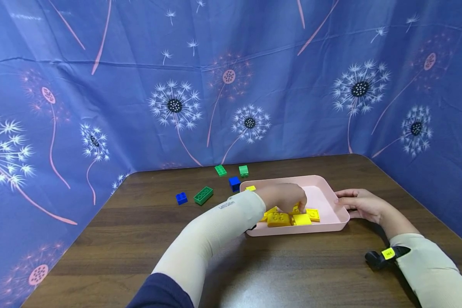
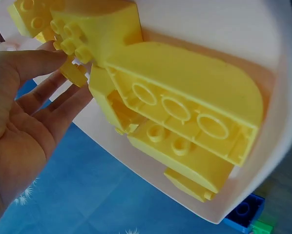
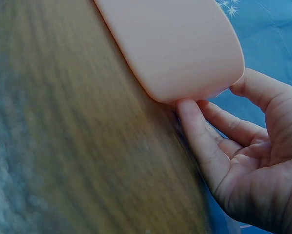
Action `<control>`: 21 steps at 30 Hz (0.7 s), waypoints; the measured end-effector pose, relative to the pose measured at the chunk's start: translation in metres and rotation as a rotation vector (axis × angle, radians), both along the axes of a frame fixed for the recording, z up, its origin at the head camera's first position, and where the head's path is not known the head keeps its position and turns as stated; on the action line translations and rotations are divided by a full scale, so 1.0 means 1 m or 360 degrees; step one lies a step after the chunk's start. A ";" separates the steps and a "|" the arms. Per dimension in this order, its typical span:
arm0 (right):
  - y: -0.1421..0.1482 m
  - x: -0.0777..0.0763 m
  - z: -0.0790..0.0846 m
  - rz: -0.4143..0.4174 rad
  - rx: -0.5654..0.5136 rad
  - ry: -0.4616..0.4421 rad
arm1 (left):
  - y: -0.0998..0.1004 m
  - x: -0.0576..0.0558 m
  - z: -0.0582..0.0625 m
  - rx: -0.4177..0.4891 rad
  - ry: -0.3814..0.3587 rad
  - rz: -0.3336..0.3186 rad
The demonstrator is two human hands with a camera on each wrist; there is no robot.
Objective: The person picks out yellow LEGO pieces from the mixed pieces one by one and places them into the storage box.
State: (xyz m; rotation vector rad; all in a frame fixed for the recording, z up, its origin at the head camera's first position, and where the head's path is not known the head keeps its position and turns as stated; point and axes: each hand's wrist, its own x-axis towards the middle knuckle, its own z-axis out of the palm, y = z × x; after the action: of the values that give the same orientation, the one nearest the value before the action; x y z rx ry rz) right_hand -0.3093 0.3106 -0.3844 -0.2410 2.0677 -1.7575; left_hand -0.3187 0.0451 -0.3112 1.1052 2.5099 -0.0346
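Observation:
A pink tray [image 1: 325, 199] holds several yellow bricks [image 1: 279, 219]. My left hand [image 1: 286, 196] reaches down into it from the left. In the left wrist view, the thumb and fingers of that hand pinch a small studded yellow brick [image 2: 73, 72], partly hidden by the thumb. Beside it lie a big yellow brick with a rounded end [image 2: 185, 92] and other yellow pieces. At the tray's right end, my right hand [image 1: 365, 206] grips the corner. The right wrist view shows its fingertips [image 3: 190, 109] at the tray's outer edge.
Beyond and left of the tray lie a dark green brick [image 1: 203, 195], a small blue brick [image 1: 181, 198], a blue brick [image 1: 234, 184] close to the tray, and two lighter green pieces, one a flat brick [image 1: 220, 170]. A patterned blue cloth [image 1: 292, 107] hangs behind the brown table [image 1: 138, 239].

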 end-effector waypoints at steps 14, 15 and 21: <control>0.002 0.001 -0.001 0.0046 -0.0056 0.0019 | -0.010 0.002 -0.004 0.0064 0.0030 0.0062; 0.002 0.001 -0.001 0.0044 -0.0053 0.0022 | -0.010 0.002 -0.004 0.0073 0.0029 0.0070; 0.002 0.001 0.000 0.0053 -0.0046 0.0013 | -0.013 -0.002 0.000 0.0151 0.0075 -0.0012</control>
State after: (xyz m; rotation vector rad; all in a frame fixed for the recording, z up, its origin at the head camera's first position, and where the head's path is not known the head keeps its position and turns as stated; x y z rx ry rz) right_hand -0.3086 0.3127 -0.3840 -0.2895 2.0336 -1.7702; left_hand -0.3202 0.0322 -0.3113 1.1639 2.5726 0.0575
